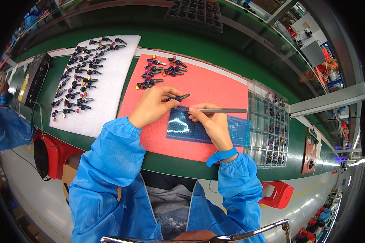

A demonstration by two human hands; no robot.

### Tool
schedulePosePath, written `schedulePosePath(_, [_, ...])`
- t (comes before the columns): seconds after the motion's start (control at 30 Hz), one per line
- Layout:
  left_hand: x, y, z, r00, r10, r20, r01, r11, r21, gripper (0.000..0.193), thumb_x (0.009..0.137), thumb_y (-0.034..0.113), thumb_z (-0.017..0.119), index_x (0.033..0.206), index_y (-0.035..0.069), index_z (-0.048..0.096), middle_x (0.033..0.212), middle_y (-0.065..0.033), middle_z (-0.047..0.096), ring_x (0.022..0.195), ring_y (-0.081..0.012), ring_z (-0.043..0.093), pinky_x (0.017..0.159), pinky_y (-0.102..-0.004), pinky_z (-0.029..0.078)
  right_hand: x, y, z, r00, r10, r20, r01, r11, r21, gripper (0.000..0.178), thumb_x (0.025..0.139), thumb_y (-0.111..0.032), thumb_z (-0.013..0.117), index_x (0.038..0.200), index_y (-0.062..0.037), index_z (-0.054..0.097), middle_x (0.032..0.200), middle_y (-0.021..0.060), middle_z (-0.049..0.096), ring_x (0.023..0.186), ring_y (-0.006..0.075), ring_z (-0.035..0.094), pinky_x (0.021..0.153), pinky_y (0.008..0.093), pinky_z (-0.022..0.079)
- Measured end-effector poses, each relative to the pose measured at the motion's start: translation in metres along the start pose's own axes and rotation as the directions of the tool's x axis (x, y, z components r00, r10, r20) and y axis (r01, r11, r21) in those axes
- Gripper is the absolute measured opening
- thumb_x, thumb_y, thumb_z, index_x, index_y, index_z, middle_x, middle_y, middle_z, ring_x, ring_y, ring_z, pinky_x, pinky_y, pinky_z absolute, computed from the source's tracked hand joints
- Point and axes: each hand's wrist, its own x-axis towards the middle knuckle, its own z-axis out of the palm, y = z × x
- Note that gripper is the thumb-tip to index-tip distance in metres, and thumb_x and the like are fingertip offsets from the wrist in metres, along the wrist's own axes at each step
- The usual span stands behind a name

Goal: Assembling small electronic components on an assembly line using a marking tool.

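My left hand [152, 106] reaches over the pink foam mat and pinches a small black stemmed part [183, 97] that looks like an earbud piece. Just to its right, my right hand [213, 126] grips metal tweezers [229, 110], their tips close to the left fingertips. Whether the tips touch anything is too small to tell. Beneath the right hand lies a shiny blue film sheet [202, 136] with rows of tiny marks, partly covered by that hand. Several similar black parts with yellow and magenta ends [153, 73] rest at the mat's upper left.
White foam [105, 93] on the left carries many more such parts. A clear compartment tray [267, 156] with small parts borders the pink mat [227, 87] on the right. A black box device [35, 79] stands far left on the green bench [178, 164]. Red stools [276, 195] are below.
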Motion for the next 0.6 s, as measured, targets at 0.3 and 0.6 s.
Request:
schedulePosePath(0.3, [-0.0009,0.0023,-0.0022,0.998,-0.016,-0.055,0.014,0.999,-0.046,0.023,0.078,-0.003,0.060,0.102,-0.005,0.060,0.093,-0.0136,0.064,0.088,-0.0196,0.064,0.082,-0.0303,0.050,-0.0012,-0.0069,0.0004,0.999,0.020,0.049,-0.022,0.999,0.035,0.014,0.082,-0.010,0.065,0.087,0.0027,0.065,0.078,0.0090,0.066,0.070,0.0126,0.062,0.064,0.0234,0.048])
schedulePosePath(0.6, [-0.0011,0.0040,-0.0082,0.992,0.085,-0.094,-0.075,0.992,0.105,0.022,0.082,0.000,0.058,0.104,-0.004,0.060,0.093,-0.0092,0.063,0.084,-0.0143,0.062,0.074,-0.0263,0.051,-0.0024,-0.0054,-0.0033,0.997,-0.014,0.082,0.010,0.999,0.047,0.016,0.083,-0.011,0.064,0.089,0.0032,0.065,0.081,0.0096,0.066,0.072,0.0137,0.062,0.066,0.0234,0.049])
